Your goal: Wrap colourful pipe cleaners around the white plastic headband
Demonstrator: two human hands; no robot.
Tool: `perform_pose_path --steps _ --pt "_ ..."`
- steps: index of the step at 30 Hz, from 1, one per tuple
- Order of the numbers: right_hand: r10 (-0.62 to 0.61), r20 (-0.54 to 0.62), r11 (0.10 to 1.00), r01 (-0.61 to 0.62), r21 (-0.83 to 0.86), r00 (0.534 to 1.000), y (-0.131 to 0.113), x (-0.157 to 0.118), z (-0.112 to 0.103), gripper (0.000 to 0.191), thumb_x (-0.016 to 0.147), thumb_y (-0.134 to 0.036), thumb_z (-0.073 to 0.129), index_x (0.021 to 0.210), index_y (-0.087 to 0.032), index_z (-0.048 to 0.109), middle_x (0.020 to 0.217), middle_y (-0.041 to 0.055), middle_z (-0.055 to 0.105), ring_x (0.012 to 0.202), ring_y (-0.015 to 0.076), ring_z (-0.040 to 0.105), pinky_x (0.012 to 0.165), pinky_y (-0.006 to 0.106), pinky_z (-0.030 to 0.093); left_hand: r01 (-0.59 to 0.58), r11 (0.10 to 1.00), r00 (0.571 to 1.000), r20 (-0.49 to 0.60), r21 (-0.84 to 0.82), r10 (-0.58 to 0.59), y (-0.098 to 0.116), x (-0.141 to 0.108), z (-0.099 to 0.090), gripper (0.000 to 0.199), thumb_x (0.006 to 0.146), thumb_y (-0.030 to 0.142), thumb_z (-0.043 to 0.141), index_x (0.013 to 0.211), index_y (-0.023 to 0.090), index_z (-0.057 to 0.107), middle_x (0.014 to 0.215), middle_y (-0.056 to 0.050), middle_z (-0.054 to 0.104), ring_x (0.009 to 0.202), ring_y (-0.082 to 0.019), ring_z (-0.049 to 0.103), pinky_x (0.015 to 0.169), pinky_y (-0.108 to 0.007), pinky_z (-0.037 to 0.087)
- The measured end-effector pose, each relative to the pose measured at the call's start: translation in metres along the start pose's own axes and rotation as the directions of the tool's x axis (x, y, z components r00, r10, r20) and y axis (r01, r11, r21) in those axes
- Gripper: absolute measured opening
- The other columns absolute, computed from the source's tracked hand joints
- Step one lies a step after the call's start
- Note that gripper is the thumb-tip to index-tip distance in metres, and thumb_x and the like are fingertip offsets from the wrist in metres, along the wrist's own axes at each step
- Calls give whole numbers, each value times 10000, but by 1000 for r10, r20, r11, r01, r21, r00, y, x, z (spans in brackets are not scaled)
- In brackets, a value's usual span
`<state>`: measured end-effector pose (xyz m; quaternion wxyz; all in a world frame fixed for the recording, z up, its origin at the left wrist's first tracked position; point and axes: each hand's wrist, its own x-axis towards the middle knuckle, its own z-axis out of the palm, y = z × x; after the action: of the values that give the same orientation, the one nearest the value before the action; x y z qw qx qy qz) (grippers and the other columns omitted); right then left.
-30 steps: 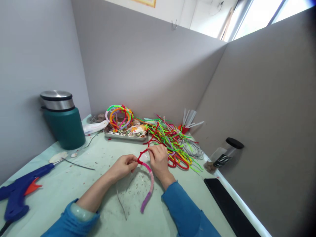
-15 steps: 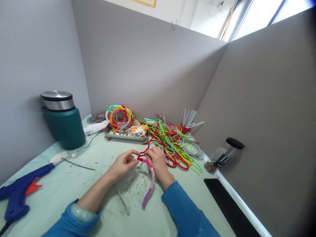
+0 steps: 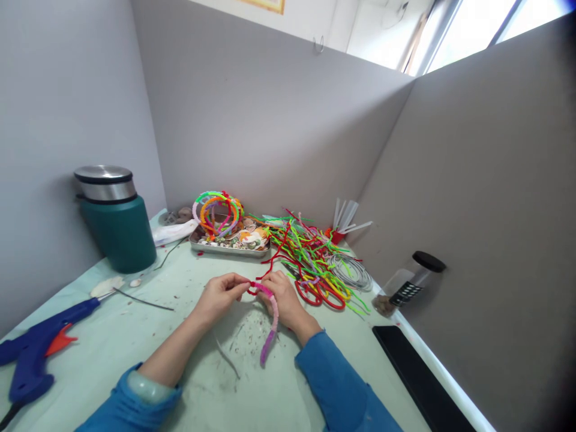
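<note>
A curved strip wrapped in red, pink and purple fuzzy stem [image 3: 274, 312] hangs between my hands, its purple end pointing down toward the table. My left hand [image 3: 220, 299] pinches its red end between thumb and fingers. My right hand [image 3: 283, 298] is closed around the strip's upper part, beside a loose red stem; its fingertips are partly hidden. A thin grey wire [image 3: 227, 359] runs below my left hand. Behind my right hand are red-handled scissors [image 3: 330, 296] and a pile of coloured fuzzy stems [image 3: 301, 240].
Coloured rings [image 3: 218, 213] rest on a metal tray [image 3: 229, 252] of small pieces. A green flask [image 3: 119, 234] and a blue glue gun [image 3: 33, 348] stand and lie at left. Right are a wire coil [image 3: 353, 273], a clear jar [image 3: 407, 285] and a black bar [image 3: 418, 378].
My left hand has shifted slightly left at the red end. The strip's hanging part has moved a little left and up, and the grey wire has shifted slightly.
</note>
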<state>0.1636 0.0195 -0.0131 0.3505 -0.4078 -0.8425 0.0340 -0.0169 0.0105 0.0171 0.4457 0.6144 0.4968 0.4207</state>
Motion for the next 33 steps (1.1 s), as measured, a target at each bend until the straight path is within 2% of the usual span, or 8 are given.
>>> perform_pose_path --steps 6,8,11,20,23,27,30,33 --pt "16 6 990 -17 142 1000 0 0 -2 158 800 -314 582 895 -209 652 852 49 611 843 180 494 743 306 364 -95 995 990 -106 33 98 -7 4 -4 247 644 380 635 730 153 676 781 -35 669 718 -150 563 610 -216 395" --pt "9 27 990 -13 140 1000 1 0 -1 120 793 -294 592 848 -212 659 808 38 622 813 176 505 746 308 366 -47 999 993 -106 12 48 -7 5 -4 273 648 396 627 761 151 672 728 -24 663 612 -125 542 531 -212 375" --pt "-6 57 989 -3 148 998 -2 0 1 74 781 -244 600 807 -216 662 777 25 631 778 166 520 746 299 376 63 996 994 -82 -63 -68 -5 4 -4 343 647 445 610 805 144 648 589 18 614 393 -63 385 392 -205 275" --pt "67 81 948 -89 306 994 -11 1 -1 135 788 -266 571 726 -207 675 705 13 616 715 149 537 670 254 398 126 964 989 -50 -236 -142 -4 3 -5 407 618 461 628 840 123 585 683 -13 647 327 -18 291 326 -186 212" --pt "203 32 877 -197 438 979 -5 3 -2 199 823 -298 513 759 -181 661 721 21 605 690 137 533 640 240 402 143 958 987 -36 -250 -157 -3 3 -6 413 617 459 632 850 123 583 677 -8 641 318 -15 286 318 -182 200" --pt "399 68 682 -346 645 914 0 5 -6 264 850 -346 449 842 -166 642 759 28 619 691 132 550 621 228 419 190 965 982 30 -183 -187 -6 3 -4 390 611 452 636 824 128 597 606 16 620 303 -13 268 315 -181 176" --pt "422 148 587 -394 707 895 -3 7 -6 251 819 -370 488 836 -163 629 712 14 606 629 122 538 572 219 414 197 973 980 68 -122 -190 -7 2 0 371 618 440 624 819 130 590 546 35 592 296 -18 265 315 -181 161" --pt "380 174 618 -389 683 908 -8 6 -1 179 747 -331 587 813 -167 614 688 -5 588 600 110 516 546 207 394 208 973 976 95 -102 -198 -6 2 3 372 623 423 608 848 130 561 581 23 616 290 -16 272 316 -178 161"
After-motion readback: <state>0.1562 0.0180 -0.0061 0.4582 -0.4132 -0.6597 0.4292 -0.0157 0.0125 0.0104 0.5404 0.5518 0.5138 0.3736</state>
